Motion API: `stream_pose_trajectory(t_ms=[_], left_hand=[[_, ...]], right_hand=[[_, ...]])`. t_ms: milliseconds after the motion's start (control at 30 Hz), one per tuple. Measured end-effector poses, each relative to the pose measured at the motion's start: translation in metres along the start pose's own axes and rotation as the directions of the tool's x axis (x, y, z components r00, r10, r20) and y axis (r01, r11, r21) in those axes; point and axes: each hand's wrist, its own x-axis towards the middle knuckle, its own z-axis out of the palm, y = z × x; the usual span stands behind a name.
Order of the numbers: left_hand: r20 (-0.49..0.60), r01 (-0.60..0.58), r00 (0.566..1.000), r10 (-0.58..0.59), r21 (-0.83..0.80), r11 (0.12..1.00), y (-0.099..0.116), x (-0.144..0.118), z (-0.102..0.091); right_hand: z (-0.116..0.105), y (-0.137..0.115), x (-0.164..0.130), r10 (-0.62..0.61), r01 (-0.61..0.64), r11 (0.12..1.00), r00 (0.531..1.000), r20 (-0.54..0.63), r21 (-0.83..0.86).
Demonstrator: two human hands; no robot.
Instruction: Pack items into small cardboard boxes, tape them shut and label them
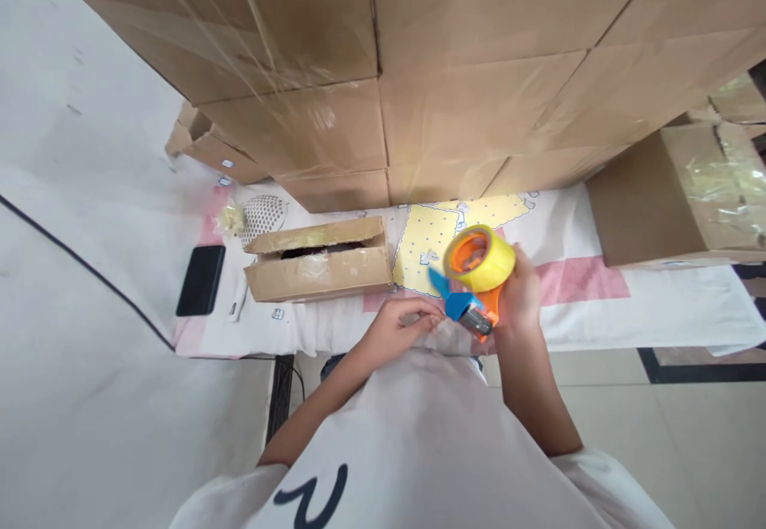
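My right hand point(519, 294) is closed around an orange and blue tape dispenser point(459, 305), which carries a thick roll of yellow tape point(495, 262). Just left of the dispenser's blue end, my left hand point(408, 323) has its thumb and fingers pinched together. Whatever lies between those fingertips, if anything, is too small to make out. Left of my hands, a narrow cardboard box point(323, 274) rests on the cloth with its top flaps parted. Something dark shows in the gap between the flaps.
Large stacked cartons point(443, 114) wall off the back of the cloth-covered table point(574, 313). Another taped carton point(652, 194) stands at the right. At the left lie a black phone point(201, 280) and a perforated white scoop point(263, 216), near a small open carton point(219, 150).
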Motion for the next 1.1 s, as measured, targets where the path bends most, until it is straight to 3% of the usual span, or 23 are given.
stream_pose_trajectory(t_ms=[100,200,300,367,433,500,567,600,633,700,800,1000,1033,1100], left_hand=[[-0.072,0.039,0.997,-0.040,-0.012,0.999,-0.001,-0.002,-0.004],[-0.121,0.073,0.990,-0.076,-0.030,0.997,-0.002,-0.005,-0.006],[-0.179,0.097,0.979,-0.099,-0.020,0.995,0.001,-0.009,-0.007],[-0.224,0.092,0.971,-0.089,0.003,0.996,0.006,-0.013,-0.008],[-0.267,0.080,0.961,-0.066,0.042,0.996,0.013,-0.018,-0.011],[-0.297,0.074,0.954,-0.048,0.077,0.994,0.019,-0.024,-0.013],[-0.296,0.075,0.954,-0.043,0.098,0.992,0.023,-0.029,-0.014],[-0.281,0.069,0.959,-0.037,0.105,0.992,0.024,-0.032,-0.015],[-0.261,0.052,0.965,-0.020,0.116,0.992,0.024,-0.033,-0.015],[-0.234,-0.013,0.971,0.053,0.171,0.985,0.023,-0.036,-0.016],[-0.256,-0.099,0.950,0.180,0.300,0.949,0.023,-0.040,-0.021],[-0.355,-0.031,0.919,0.171,0.366,0.930,0.031,-0.055,-0.042],[-0.396,-0.009,0.900,0.182,0.400,0.916,0.031,-0.058,-0.048],[-0.505,0.037,0.829,0.240,0.478,0.878,0.029,-0.064,-0.064]], right_hand=[[-0.017,0.010,0.014,-0.043,0.061,0.995,0.976,-0.215,0.079],[-0.032,0.022,0.026,-0.036,0.031,0.999,0.976,-0.215,-0.024],[-0.048,0.019,0.028,-0.052,-0.003,0.959,0.981,-0.186,-0.283],[-0.059,0.004,0.024,-0.155,0.018,0.845,0.965,-0.213,-0.534],[-0.064,-0.018,0.015,-0.364,0.075,0.662,0.902,-0.231,-0.746],[-0.058,-0.039,0.001,-0.543,0.193,0.494,0.830,-0.128,-0.848],[-0.041,-0.054,-0.017,-0.523,0.399,0.432,0.842,0.136,-0.809],[-0.029,-0.059,-0.026,-0.421,0.493,0.452,0.852,0.310,-0.743],[-0.015,-0.061,-0.034,-0.286,0.556,0.487,0.830,0.478,-0.673],[0.011,-0.060,-0.045,-0.011,0.593,0.539,0.715,0.699,-0.598],[0.040,-0.055,-0.049,0.189,0.616,0.546,0.571,0.799,-0.569],[0.072,-0.072,-0.046,0.127,0.835,0.387,0.371,0.920,-0.390],[0.077,-0.078,-0.045,0.098,0.857,0.367,0.352,0.931,-0.362],[0.087,-0.089,-0.044,-0.017,0.879,0.324,0.376,0.926,-0.351]])
